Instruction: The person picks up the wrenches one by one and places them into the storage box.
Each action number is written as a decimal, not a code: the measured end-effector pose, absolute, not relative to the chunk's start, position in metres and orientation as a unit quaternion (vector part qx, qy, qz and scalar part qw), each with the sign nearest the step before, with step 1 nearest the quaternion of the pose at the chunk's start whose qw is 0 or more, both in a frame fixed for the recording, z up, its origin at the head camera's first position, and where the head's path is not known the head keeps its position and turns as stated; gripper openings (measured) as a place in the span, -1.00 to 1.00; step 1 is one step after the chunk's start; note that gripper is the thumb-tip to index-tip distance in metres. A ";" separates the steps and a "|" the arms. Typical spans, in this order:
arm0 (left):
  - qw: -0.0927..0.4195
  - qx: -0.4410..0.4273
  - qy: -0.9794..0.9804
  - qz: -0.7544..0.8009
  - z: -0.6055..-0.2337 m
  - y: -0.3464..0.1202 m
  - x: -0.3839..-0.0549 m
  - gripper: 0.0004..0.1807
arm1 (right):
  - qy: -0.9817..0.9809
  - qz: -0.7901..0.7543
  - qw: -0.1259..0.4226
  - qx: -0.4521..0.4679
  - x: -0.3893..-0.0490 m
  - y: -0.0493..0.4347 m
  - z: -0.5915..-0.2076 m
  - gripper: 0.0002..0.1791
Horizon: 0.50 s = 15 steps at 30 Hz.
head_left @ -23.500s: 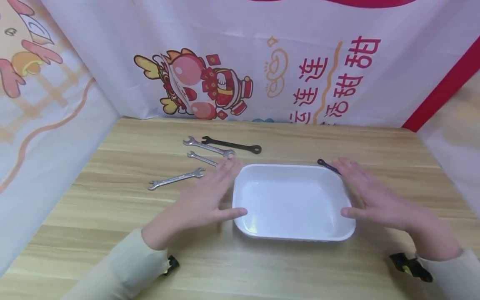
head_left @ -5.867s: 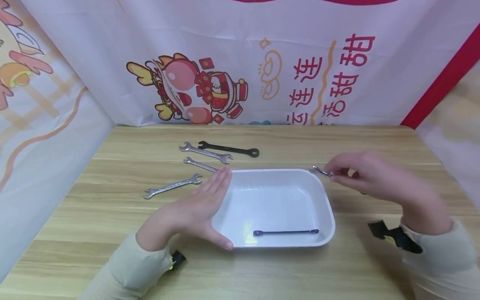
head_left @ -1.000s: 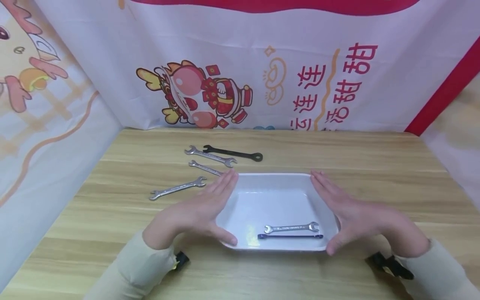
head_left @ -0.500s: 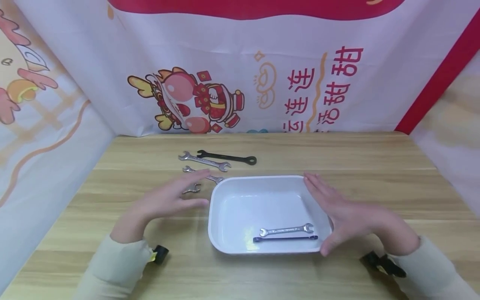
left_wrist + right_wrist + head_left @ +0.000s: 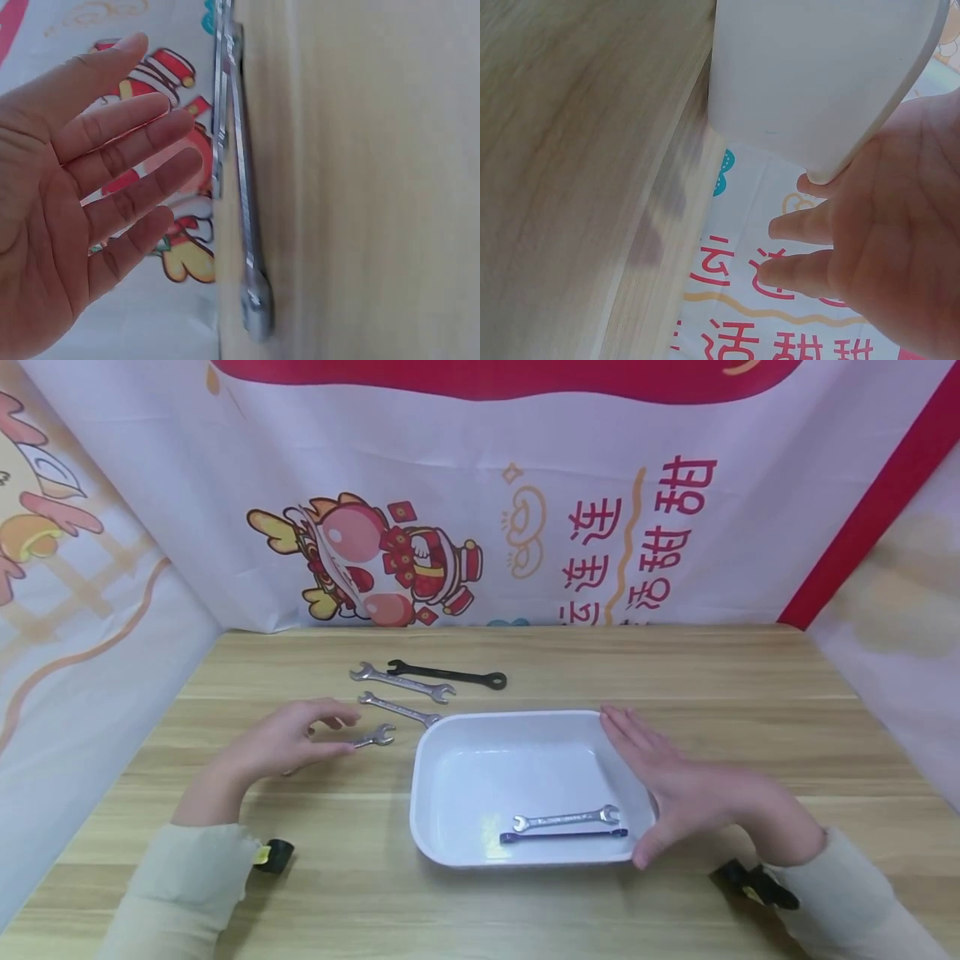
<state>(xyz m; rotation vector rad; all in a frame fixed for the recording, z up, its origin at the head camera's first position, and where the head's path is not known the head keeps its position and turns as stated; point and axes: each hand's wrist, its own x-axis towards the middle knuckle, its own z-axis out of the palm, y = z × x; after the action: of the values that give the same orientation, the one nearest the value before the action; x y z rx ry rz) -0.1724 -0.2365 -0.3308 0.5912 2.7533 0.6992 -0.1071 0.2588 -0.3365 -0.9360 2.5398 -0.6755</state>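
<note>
My left hand (image 5: 288, 739) hovers over a silver open-end wrench (image 5: 378, 737) at the left, its fingers loosely bent and covering most of the shaft. In the left wrist view that wrench (image 5: 246, 180) lies apart from the relaxed fingers (image 5: 150, 142). My right hand (image 5: 678, 785) lies along the right end of a white rectangular dish (image 5: 491, 720), fingers straight and thumb by the near corner. From the right wrist, the palm (image 5: 900, 225) meets the dish's rim. Inside the dish sit a small silver wrench (image 5: 566, 819) and a dark wrench (image 5: 562, 837), side by side.
Beyond the left hand lie a silver wrench (image 5: 401, 682), a smaller silver wrench (image 5: 397, 709) reaching to the dish's far left corner, and a black wrench (image 5: 450, 675). A printed cloth (image 5: 525, 435) hangs along the wooden table's (image 5: 660, 668) back edge.
Two wrenches, one dark and one small silver, have come into the dish. Over the last second my left hand has left the dish's left side and moved left above a wrench; the right hand stayed.
</note>
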 end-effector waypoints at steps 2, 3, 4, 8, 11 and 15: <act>0.119 0.203 0.944 0.233 -0.334 -0.240 -0.176 -0.51 | 0.897 -0.239 0.179 -0.325 -0.107 0.258 -0.336 0.65; 0.119 0.203 0.944 0.230 -0.336 -0.242 -0.178 -0.54 | 0.898 -0.239 0.180 -0.323 -0.107 0.258 -0.336 0.65; 0.120 0.204 0.944 0.229 -0.338 -0.243 -0.180 -0.56 | 0.898 -0.240 0.181 -0.322 -0.107 0.258 -0.335 0.65; 0.130 0.217 0.940 0.229 -0.343 -0.246 -0.186 -0.64 | 0.899 -0.238 0.185 -0.318 -0.106 0.258 -0.334 0.65; 0.137 0.223 0.937 0.230 -0.346 -0.248 -0.188 -0.66 | 0.899 -0.235 0.182 -0.322 -0.106 0.258 -0.334 0.65; 0.139 0.230 0.935 0.232 -0.348 -0.250 -0.188 -0.67 | 0.898 -0.235 0.182 -0.325 -0.106 0.259 -0.335 0.65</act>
<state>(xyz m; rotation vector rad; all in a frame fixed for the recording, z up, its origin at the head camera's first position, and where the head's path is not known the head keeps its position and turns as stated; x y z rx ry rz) -0.1883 -0.2499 -0.3482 0.6663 2.7026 0.6720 -0.1064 0.2587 -0.3351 -0.9164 2.5346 -0.6623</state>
